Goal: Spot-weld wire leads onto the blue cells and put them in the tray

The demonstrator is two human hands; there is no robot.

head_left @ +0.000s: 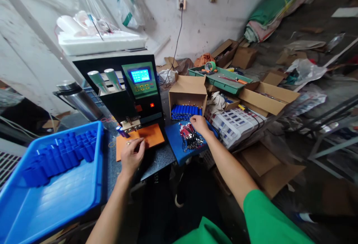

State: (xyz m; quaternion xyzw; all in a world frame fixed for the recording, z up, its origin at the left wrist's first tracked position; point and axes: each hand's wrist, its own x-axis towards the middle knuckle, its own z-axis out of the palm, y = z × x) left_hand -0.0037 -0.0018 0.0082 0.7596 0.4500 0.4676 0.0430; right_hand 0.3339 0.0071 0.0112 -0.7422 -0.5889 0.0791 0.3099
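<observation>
My left hand point(132, 156) rests over the near edge of an orange board point(152, 135), fingers curled in and thumb close to them; anything inside them is hidden. Just beyond it, a blue cylindrical cell point(123, 132) stands beside the electrode head point(131, 124) of a black machine point(140, 106). On the right, my right hand point(199, 125) is closed above the far edge of a pile of red and black wire leads point(190, 137). What its fingertips grip, if anything, is too small to make out. The leads lie on a blue tray point(179, 155).
A blue bin point(99, 162) of blue cells point(63, 154) stands at left, near a steel flask point(79, 100). An open carton point(187, 85) of blue cells point(184, 111) sits behind the leads. Farther right are a green tool tray point(232, 85), a white crate point(229, 126) and cardboard boxes point(268, 94).
</observation>
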